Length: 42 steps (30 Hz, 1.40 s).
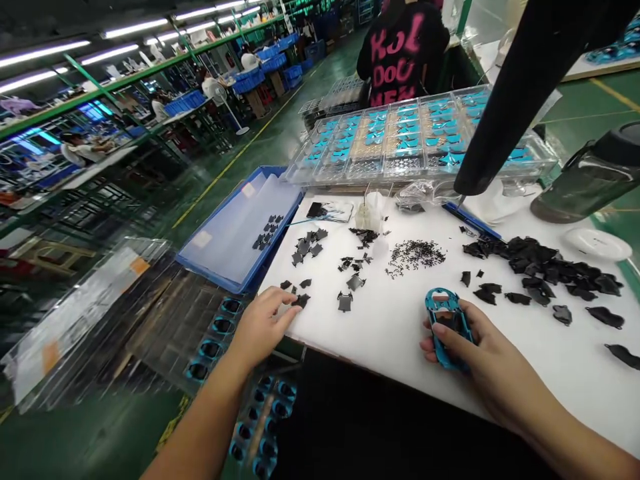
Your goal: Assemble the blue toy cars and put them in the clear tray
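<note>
Now left hand splayed on black pieces, right gripping blue frame

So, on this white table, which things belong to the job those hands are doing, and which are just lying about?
Seem part of the job: the right hand holding a blue plastic frame; the left hand touching small flat black pieces; a heap of tiny black parts; larger curved black pieces.
Seem just lying about: a clear bottle with a dark lid; a round white dish.
</note>
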Each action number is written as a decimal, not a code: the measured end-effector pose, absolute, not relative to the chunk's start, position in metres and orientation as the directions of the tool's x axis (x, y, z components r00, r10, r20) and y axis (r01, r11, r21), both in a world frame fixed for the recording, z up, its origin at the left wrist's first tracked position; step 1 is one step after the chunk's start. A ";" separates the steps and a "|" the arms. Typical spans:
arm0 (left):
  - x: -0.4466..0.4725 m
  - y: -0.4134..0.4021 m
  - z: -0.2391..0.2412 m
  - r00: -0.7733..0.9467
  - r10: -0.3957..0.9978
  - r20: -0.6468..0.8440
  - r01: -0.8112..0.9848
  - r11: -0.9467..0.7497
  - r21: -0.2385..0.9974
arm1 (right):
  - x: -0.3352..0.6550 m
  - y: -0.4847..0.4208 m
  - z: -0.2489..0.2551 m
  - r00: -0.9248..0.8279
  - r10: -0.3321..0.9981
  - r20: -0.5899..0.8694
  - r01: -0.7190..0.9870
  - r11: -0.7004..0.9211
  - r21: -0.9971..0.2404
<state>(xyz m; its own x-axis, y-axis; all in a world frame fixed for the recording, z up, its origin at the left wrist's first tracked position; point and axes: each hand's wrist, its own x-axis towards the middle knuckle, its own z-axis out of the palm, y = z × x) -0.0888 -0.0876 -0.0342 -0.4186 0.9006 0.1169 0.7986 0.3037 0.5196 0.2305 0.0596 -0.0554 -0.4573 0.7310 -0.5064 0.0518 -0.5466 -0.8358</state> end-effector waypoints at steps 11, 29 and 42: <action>-0.081 -0.060 -0.035 -0.339 0.941 -0.013 0.921 0.335 0.198 | 0.230 0.060 -0.053 -0.514 0.724 -0.460 0.070 -0.498 -0.864; -0.082 -0.037 -0.038 -0.001 0.998 -0.059 0.980 0.012 0.200 | 0.229 0.044 -0.046 -0.558 0.640 -0.527 0.080 -0.591 -0.802; 0.001 -0.010 -0.021 0.210 0.852 0.480 0.870 -0.387 0.306 | 0.193 0.027 -0.037 -0.550 0.738 -0.391 0.032 -0.449 -0.893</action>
<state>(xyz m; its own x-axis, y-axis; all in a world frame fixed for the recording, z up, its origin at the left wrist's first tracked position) 0.0007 -0.0103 -0.0208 0.2104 0.8517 0.4799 0.8699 -0.3871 0.3056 0.1933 0.0268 -0.0370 -0.5498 0.7382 -0.3909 0.0321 -0.4490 -0.8930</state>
